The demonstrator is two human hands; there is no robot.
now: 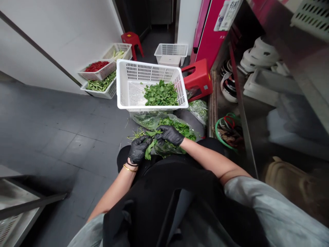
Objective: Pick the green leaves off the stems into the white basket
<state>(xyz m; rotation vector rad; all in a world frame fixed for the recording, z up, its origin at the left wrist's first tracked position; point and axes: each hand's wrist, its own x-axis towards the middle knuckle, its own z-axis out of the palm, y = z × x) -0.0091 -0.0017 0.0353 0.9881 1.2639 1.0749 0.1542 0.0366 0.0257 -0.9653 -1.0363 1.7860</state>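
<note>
Both of my hands wear black gloves and meet low in front of me. My left hand [138, 150] is closed on leafy green stems [149, 149], whose leaves hang down beside its fingers. My right hand [169, 134] pinches the upper part of the same greens. Just beyond and right of it, a clear plastic bag [183, 128] lies open, full of more leafy greens. Thin stripped stems [138, 133] lie on the floor past my left hand. A white perforated basket [151, 106] stands farther ahead, with a heap of picked leaves [161, 93] in its right half.
To the left by the wall are baskets of red chillies [97, 66], green beans [101, 84] and pale vegetables [118, 55]. Red stools [199, 80] and another white basket [171, 49] stand ahead. A metal shelf [244, 113] with containers and a green hose [218, 132] borders the right side.
</note>
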